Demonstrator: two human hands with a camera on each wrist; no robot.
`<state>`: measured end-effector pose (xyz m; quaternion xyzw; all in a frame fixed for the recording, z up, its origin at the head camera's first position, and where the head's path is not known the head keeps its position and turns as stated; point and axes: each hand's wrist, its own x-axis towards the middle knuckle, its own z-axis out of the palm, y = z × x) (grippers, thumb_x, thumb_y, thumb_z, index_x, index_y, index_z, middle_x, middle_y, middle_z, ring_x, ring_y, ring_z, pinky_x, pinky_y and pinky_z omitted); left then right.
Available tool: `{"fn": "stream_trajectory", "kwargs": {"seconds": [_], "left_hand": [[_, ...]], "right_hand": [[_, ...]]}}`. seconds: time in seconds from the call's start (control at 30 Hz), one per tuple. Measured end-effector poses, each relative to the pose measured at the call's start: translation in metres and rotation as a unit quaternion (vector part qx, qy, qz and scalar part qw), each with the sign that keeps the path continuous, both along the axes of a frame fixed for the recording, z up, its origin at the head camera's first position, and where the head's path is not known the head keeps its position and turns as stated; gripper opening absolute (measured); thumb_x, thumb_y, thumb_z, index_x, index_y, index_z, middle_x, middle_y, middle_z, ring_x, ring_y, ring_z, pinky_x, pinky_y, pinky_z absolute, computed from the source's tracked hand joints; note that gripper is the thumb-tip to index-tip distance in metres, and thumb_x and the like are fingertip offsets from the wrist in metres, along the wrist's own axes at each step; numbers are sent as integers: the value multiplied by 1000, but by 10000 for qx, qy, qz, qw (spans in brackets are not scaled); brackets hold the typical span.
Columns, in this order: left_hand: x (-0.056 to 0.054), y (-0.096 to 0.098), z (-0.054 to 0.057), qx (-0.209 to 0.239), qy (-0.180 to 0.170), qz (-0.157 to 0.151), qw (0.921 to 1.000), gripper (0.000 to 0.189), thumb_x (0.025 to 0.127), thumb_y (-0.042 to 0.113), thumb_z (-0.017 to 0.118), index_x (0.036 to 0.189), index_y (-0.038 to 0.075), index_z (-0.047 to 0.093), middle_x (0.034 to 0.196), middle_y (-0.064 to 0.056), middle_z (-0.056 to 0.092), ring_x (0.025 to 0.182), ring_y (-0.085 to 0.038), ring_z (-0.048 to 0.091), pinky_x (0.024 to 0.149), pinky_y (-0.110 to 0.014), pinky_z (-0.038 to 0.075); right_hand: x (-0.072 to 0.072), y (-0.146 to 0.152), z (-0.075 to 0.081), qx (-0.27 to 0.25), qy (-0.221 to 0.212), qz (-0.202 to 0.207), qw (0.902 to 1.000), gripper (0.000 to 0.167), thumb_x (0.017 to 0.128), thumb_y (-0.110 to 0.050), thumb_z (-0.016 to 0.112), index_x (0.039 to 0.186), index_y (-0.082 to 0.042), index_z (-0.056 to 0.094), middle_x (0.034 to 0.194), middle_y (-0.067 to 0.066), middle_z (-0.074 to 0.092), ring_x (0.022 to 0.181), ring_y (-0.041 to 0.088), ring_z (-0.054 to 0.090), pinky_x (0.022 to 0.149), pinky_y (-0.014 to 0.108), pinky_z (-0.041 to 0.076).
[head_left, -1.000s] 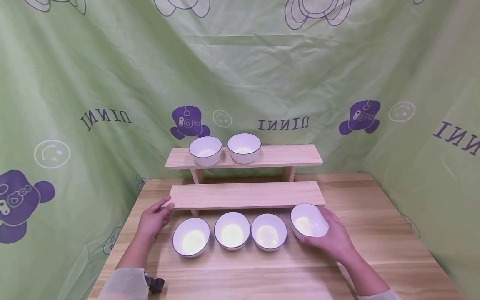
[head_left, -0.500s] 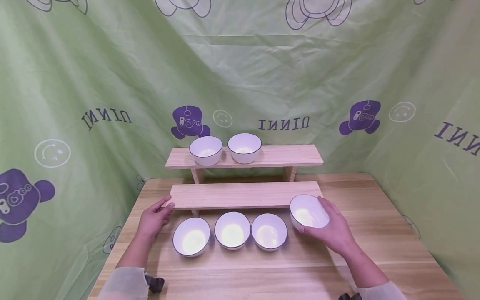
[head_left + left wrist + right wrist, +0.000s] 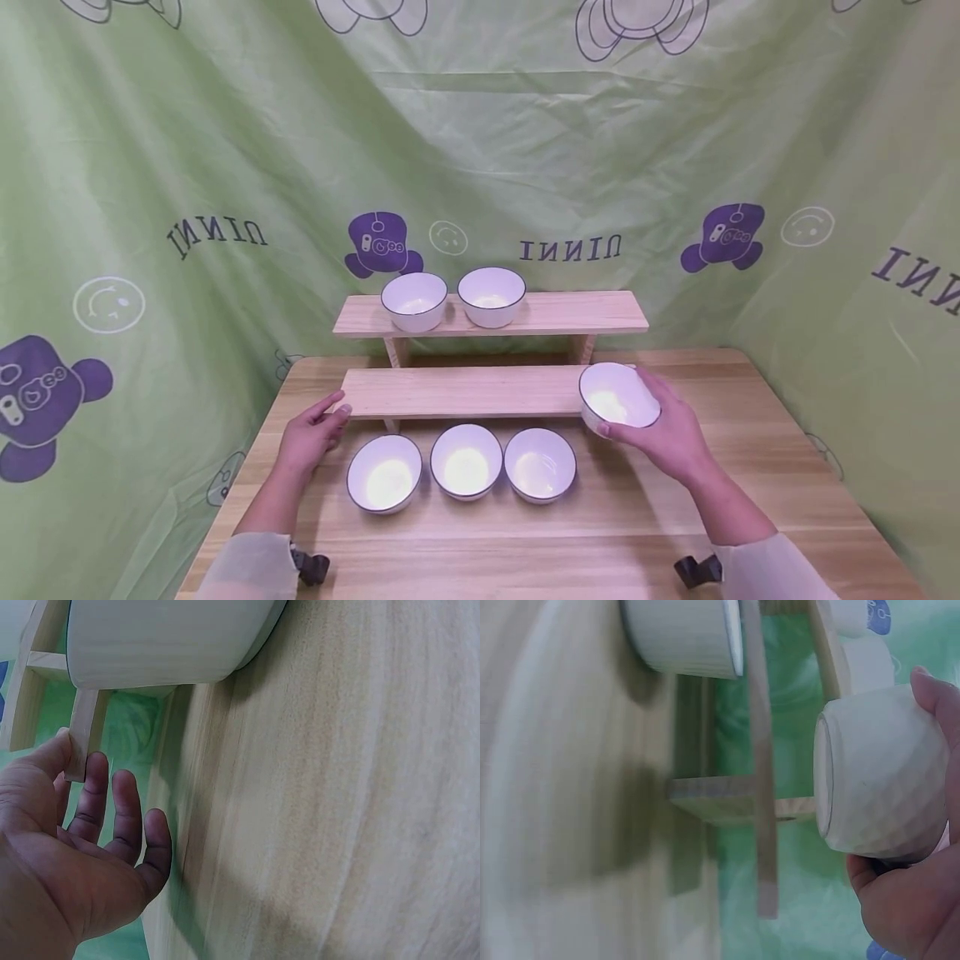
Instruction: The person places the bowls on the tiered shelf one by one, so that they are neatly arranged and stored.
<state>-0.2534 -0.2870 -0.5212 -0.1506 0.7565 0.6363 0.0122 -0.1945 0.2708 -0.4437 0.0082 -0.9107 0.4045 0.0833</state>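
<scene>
Held bowl (image 3: 618, 396), white with a dark rim, in the air just over the right end of the lower shelf (image 3: 465, 392); its base is apart from the board. The right hand (image 3: 675, 433) grips its side from 4 o'clock, thumb and fingers spread around the wall. Directions are taken from this bowl in the head view. At 8 o'clock, three similar bowls stand upright in a row on the wooden table (image 3: 525, 550): a left bowl (image 3: 384, 473), a middle bowl (image 3: 467, 461) and a near bowl (image 3: 540, 464). At 9 o'clock, the left hand (image 3: 311, 433) pinches the shelf's far end between thumb and fingers. At 10 o'clock, two further bowls (image 3: 491, 297) rest side by side on the upper shelf (image 3: 577, 312). At 12 o'clock hangs a green printed curtain (image 3: 480, 150).
</scene>
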Motion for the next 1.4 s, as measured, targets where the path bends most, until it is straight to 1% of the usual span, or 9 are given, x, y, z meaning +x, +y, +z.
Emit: {"fn": "stream_trajectory", "kwargs": {"seconds": [0.17,0.27,0.37,0.53,0.6,0.7,0.93,1.13,1.4], "left_hand": [[-1,0,-1,-8,-1,-16,10000,62,98,29,76,152,11,53,94,2,72,82,-14,67,68,-26,58],[0,1,2,-37,-4,-12,10000,61,98,29,76,152,11,53,92,3,72,81,-13,67,68,-25,58],[2,3,9,-3,-32,-26,10000,61,98,27,75,152,9,53,91,2,71,81,-14,67,68,-26,58],[10,10,27,47,-42,-69,10000,58,99,20,74,151,5,53,91,-2,71,79,-17,67,67,-28,59],[11,11,29,40,-28,-88,9999,57,99,19,73,150,3,53,91,-3,71,79,-17,67,66,-28,58],[9,9,25,25,-19,-72,10000,58,99,21,73,151,4,53,92,-3,71,79,-17,66,66,-27,58],[3,3,3,-138,48,23,9999,64,96,34,77,151,12,55,94,0,72,83,-15,68,68,-25,58],[4,3,0,-230,-16,97,9997,66,94,41,78,151,16,56,100,-1,74,91,-19,70,74,-28,60],[2,3,-2,-160,75,67,9998,67,93,41,79,151,15,56,100,-2,74,90,-19,71,74,-30,61]], "right_hand": [[-10,0,13,-77,115,-26,9999,114,72,-47,94,160,-5,35,159,27,36,138,51,41,107,70,36],[-16,-1,21,-37,126,-43,9999,116,72,-48,94,161,-5,33,159,28,36,137,52,41,107,71,36],[-22,0,29,-57,169,-23,9998,117,72,-49,94,161,-4,33,159,28,35,138,52,40,108,72,35],[-32,-1,40,-106,276,40,9996,116,71,-50,94,162,-8,35,161,24,35,140,52,39,108,73,34],[-35,-1,43,-117,258,54,9996,116,72,-50,94,162,-9,33,162,24,34,140,52,38,108,74,34],[-40,-2,48,-146,218,39,9996,116,74,-51,92,163,-9,31,163,24,32,142,52,36,110,73,33],[-53,-4,57,-286,158,-32,9995,116,75,-52,91,164,-11,30,166,22,29,145,49,33,113,70,30],[-64,-9,63,-288,112,-49,9995,118,74,-56,91,164,-12,30,167,19,28,147,47,33,114,69,30],[-80,-14,66,-413,166,-126,9989,119,72,-57,91,164,-12,31,167,18,29,148,45,32,116,65,31]]}}
